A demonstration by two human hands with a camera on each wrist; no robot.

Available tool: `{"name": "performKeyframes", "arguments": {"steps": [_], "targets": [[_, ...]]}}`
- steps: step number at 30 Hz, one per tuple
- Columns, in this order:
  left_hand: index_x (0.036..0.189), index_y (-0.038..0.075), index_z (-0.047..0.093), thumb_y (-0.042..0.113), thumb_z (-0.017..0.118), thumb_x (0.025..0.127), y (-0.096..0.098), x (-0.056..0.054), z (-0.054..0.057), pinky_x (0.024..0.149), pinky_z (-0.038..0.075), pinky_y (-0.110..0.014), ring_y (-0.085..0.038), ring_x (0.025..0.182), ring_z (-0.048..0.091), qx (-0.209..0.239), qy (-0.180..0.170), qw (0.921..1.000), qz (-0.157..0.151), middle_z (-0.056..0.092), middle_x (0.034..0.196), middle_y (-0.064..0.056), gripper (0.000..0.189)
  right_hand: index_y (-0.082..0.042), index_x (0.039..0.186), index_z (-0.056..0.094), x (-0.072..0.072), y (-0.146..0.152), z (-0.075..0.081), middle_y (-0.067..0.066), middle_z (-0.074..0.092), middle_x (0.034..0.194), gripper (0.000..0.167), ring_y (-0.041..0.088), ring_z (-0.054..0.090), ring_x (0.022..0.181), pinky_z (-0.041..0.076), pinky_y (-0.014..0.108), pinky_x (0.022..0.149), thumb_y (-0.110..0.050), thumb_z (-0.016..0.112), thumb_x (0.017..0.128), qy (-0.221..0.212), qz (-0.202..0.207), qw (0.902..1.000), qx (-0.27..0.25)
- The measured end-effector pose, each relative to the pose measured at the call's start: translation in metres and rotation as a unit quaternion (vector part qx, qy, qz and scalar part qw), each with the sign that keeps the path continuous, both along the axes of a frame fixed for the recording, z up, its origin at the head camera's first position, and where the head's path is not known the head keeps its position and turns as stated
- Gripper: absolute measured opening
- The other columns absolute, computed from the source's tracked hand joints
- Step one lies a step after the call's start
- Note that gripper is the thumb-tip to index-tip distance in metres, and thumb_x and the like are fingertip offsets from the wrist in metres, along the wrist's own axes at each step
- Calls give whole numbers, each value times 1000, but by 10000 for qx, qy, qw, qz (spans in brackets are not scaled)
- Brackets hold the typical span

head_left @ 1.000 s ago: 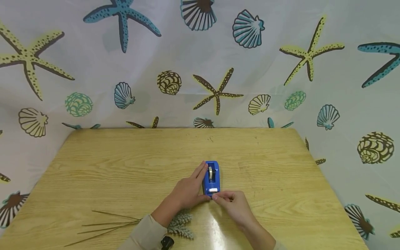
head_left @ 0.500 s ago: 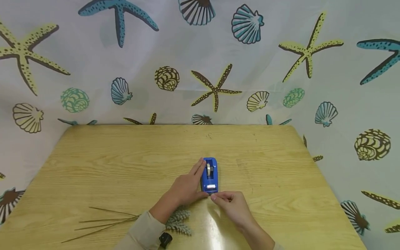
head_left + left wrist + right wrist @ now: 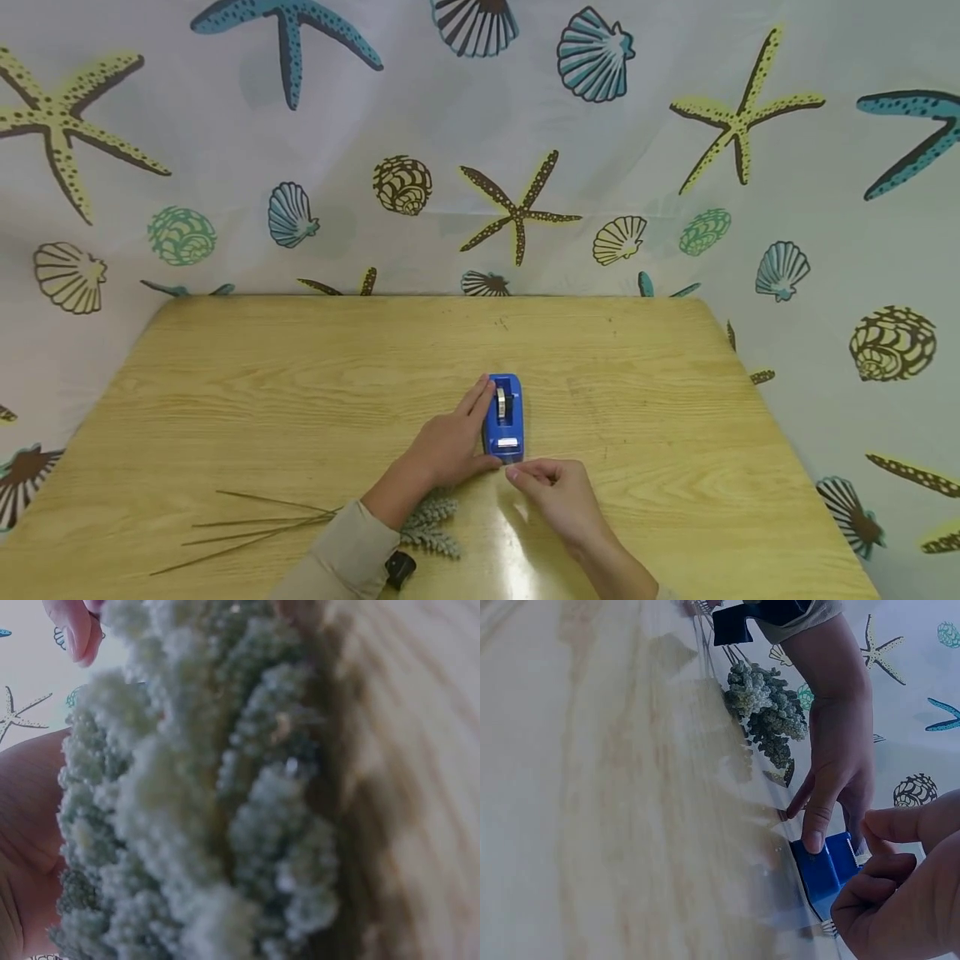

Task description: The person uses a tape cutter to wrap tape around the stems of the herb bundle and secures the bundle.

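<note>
Well inside the table (image 3: 637,383) edges, the tape dispenser (image 3: 506,430) touches the straight-fingered left hand (image 3: 450,443), just beyond the right hand (image 3: 558,493) pinching tape (image 3: 502,402).

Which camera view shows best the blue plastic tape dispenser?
The head view: the blue plastic tape dispenser appears nearly whole from above, with its pale tape roll. The right wrist view shows just one end, partly covered. In the left wrist view, blurred grey-green beaded sprigs dominate; no dispenser is discernible.

Two hands (image 3: 448,448) (image 3: 566,500), one tape dispenser (image 3: 507,432), four stems (image 3: 300,521) show.
</note>
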State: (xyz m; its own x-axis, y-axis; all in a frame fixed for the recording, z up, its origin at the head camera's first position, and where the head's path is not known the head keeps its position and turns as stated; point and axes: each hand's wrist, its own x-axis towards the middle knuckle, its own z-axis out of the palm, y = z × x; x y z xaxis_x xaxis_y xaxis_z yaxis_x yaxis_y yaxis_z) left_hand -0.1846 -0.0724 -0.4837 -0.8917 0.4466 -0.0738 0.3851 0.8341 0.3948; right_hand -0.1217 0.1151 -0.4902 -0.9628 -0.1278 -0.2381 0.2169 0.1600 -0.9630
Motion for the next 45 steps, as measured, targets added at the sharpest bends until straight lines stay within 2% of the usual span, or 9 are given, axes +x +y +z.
{"name": "performKeyframes", "arguments": {"steps": [5,18,28,33,41,45], "targets": [[160,7,14,46,76,86,1,0,0,85,57,-44,-33,96,69,40,-47,10000,22,12,168,-10,104,5,107,73,2,1,2,17,74,110,32,14,67,99,53,23,86,-23,74,90,-13,18,10000,41],[160,7,14,47,76,86,0,-4,-2,90,56,-45,-34,103,68,1,41,10000,40,12,168,-10,105,3,107,74,9,1,7,13,74,112,34,14,64,103,50,28,91,-27,74,91,-137,-24,9998,114],[160,7,13,47,76,86,1,-3,0,89,56,-44,-34,104,68,-44,-27,10000,44,11,169,-10,105,3,107,74,14,3,6,13,74,110,33,10,62,95,50,23,81,-27,73,91,-208,-18,9997,112],[160,6,15,45,77,85,2,-1,2,83,57,-42,-31,98,69,-131,-64,9999,42,11,168,-11,105,3,106,74,18,4,3,13,74,110,35,10,60,93,49,23,78,-28,74,91,-229,-32,9996,179],[160,7,13,48,77,85,4,0,3,80,57,-42,-30,95,69,-211,-85,9997,114,10,169,-10,107,5,106,74,21,3,-2,10,76,99,31,6,53,77,43,18,62,-22,74,90,-307,-74,9995,61],[160,7,11,47,76,86,4,0,4,80,57,-42,-29,96,69,-254,-86,9996,119,9,169,-10,106,4,105,74,24,1,-3,9,76,98,31,5,55,76,44,17,61,-23,75,90,-310,-58,9995,84]]}}
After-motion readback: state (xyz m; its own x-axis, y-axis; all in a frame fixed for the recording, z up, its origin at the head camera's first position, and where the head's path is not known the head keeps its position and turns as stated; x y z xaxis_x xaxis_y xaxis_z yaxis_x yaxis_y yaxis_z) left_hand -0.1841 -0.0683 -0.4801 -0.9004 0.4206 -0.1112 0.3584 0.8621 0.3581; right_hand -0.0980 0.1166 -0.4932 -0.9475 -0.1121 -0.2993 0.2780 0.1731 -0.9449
